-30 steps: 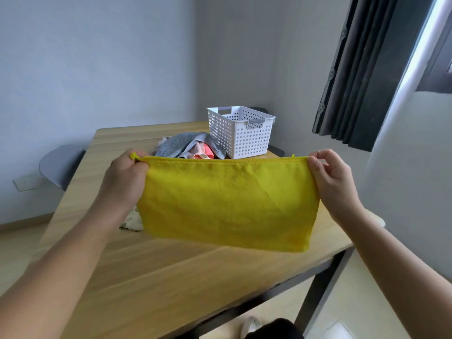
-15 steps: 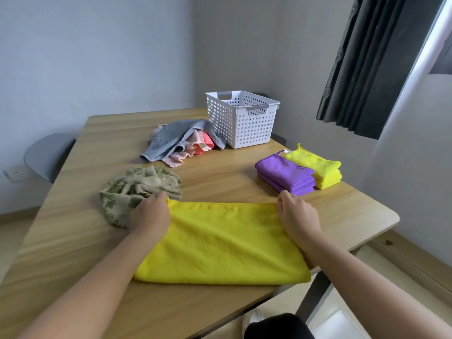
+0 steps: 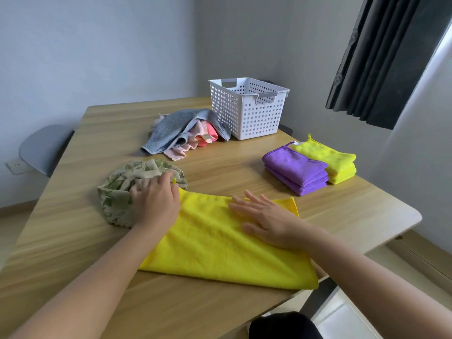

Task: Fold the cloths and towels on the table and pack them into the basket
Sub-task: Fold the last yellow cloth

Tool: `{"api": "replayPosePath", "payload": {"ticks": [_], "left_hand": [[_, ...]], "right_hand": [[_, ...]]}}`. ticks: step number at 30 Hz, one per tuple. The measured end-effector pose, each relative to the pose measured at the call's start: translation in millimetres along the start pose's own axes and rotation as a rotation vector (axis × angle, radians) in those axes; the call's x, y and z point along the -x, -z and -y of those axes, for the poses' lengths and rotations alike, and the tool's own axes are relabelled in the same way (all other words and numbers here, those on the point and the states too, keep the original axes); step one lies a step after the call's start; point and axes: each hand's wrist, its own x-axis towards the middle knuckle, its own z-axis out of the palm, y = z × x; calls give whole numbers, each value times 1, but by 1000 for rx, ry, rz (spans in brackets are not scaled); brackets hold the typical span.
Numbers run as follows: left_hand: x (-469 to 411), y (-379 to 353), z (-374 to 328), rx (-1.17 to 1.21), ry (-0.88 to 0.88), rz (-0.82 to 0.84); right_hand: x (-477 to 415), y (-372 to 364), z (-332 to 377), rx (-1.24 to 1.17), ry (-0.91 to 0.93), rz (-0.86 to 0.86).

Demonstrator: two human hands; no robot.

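Left hand [image 3: 155,203] pinches the yellow cloth [image 3: 220,248] at its corner, fingers curled. Right hand [image 3: 266,221] lies flat on it, fingers spread. White tag [image 3: 295,143] at the folded stack [image 3: 327,159]: too small to read.

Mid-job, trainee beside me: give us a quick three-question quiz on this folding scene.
1. True or false: the purple stack sits inside the white basket.
2. The right hand on the big yellow cloth is: A) flat, fingers straight; B) pinching a corner; C) lifted clear.
3. Which cloth drapes over the pink cloths beside the basket?
Key: 1 false; 2 A; 3 the grey towel.
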Motion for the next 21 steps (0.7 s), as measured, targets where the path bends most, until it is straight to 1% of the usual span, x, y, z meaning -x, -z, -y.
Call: {"api": "replayPosePath", "payload": {"ticks": [2,3,4,6,8,11,12,13,15,16,18,19,21], "left_hand": [[-4,-1,9,-70,162,250],[-6,-3,12,-81,215,378],[-10,-6,16,-88,228,461],[-19,-12,22,-90,205,510],[-30,-13,26,-58,226,522],[-44,-10,25,-9,306,460],[-43,-9,22,-10,293,404],[-41,-9,15,-29,234,339],[-31,-8,-6,-84,40,255],[-23,-9,-19,-83,-54,262],[-6,-14,-46,-52,-197,346],[1,-19,-55,-38,-242,406],[4,-27,-61,-30,-275,522]], "right_hand": [[-2,-3,0,57,-23,57],[-3,-3,0,77,-31,65],[-3,-3,-1,95,-38,69],[0,-2,-1,119,-66,71],[4,-4,-1,119,-119,74],[7,-6,-1,112,-216,42],[7,-6,1,110,-244,34],[7,-7,2,106,-272,21],[7,-7,7,92,-324,0],[6,-7,9,89,-348,-4],[6,-8,11,90,-388,-14],[5,-8,11,93,-400,-17],[6,-7,11,97,-413,-12]]}}
